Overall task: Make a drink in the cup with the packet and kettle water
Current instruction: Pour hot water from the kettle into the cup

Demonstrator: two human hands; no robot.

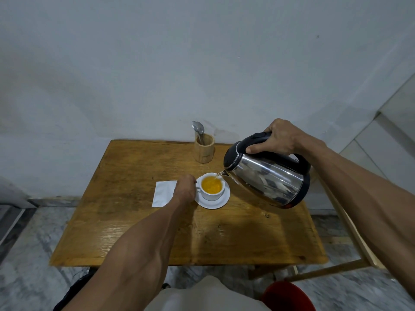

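A white cup [212,194] stands on a white saucer [221,202] near the middle of the wooden table [139,230]. Orange liquid fills much of the cup. My right hand [277,138] grips the black handle of a steel kettle [269,178], tilted left, and a thin stream of water runs from its spout into the cup. My left hand [185,189] holds the cup's handle on its left side. A white packet [162,193] lies flat on the table, partly under my left hand.
A bamboo holder [204,151] with a metal spoon [198,129] stands at the table's back edge, by the wall. A light wooden frame [345,223] stands to the table's right. A red object [289,297] sits low at the front right.
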